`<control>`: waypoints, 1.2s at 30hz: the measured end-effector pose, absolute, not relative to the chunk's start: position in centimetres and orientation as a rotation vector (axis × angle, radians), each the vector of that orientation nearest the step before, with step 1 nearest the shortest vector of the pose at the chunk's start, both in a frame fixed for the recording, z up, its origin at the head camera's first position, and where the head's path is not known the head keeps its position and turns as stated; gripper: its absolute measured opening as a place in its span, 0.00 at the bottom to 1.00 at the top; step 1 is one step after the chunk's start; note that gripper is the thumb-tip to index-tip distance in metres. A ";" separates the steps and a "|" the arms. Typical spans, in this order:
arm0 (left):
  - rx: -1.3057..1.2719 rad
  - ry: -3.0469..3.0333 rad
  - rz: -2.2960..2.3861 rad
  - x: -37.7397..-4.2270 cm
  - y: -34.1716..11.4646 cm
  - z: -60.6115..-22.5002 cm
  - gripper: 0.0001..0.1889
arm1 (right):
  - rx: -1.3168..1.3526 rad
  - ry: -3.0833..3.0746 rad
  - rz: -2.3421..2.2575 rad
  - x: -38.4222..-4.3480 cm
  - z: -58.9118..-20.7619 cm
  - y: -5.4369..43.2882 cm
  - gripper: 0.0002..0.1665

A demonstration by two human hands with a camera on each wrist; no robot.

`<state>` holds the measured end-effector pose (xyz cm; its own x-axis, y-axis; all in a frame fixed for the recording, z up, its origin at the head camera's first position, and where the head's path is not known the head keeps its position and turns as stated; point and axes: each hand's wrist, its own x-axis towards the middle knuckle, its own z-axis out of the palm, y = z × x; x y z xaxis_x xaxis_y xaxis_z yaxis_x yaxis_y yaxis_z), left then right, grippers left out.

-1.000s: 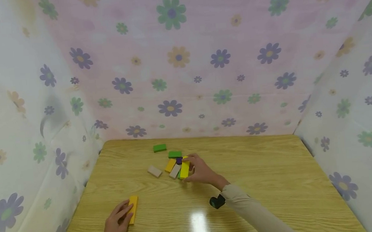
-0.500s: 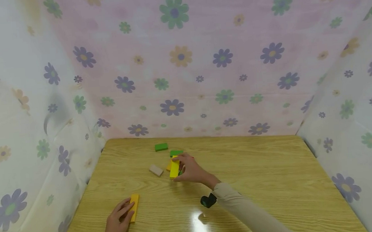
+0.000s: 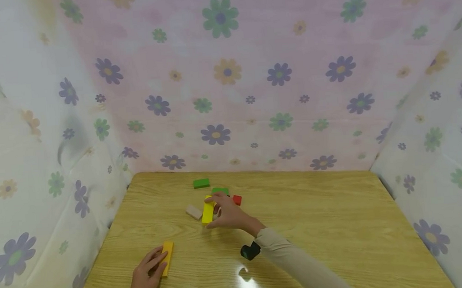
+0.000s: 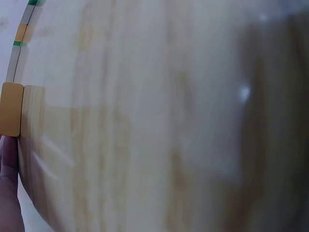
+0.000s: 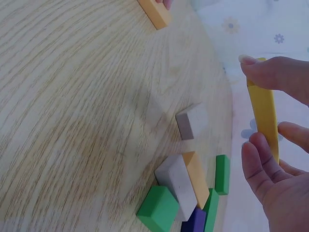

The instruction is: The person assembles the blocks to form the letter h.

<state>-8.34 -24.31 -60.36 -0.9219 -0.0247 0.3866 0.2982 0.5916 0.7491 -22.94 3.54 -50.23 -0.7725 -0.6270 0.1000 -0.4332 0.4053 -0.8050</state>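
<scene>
I watch the right hand (image 3: 230, 214) pinch the yellow block (image 3: 208, 212), now lifted off the pile of blocks (image 5: 190, 200) and carried left since a second ago; the left hand (image 3: 145, 277) rests flat-fingered on the orange block (image 3: 167, 257) near the table (image 3: 343, 225) edge.

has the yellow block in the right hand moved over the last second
Yes. The yellow block in the right hand has shifted left, away from the pile and closer to the beige block, which has stayed put.
</scene>
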 end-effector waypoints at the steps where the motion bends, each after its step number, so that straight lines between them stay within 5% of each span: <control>1: -0.223 -2.466 -1.254 -8.3 -24.3 -60.4 0.15 | -0.944 2.442 -1.298 -23.0 -50.3 3.4 0.42; 36: -0.215 -2.436 -1.271 -8.4 -24.2 -60.6 0.15 | -0.935 2.410 -1.260 -23.6 -52.2 -2.5 0.42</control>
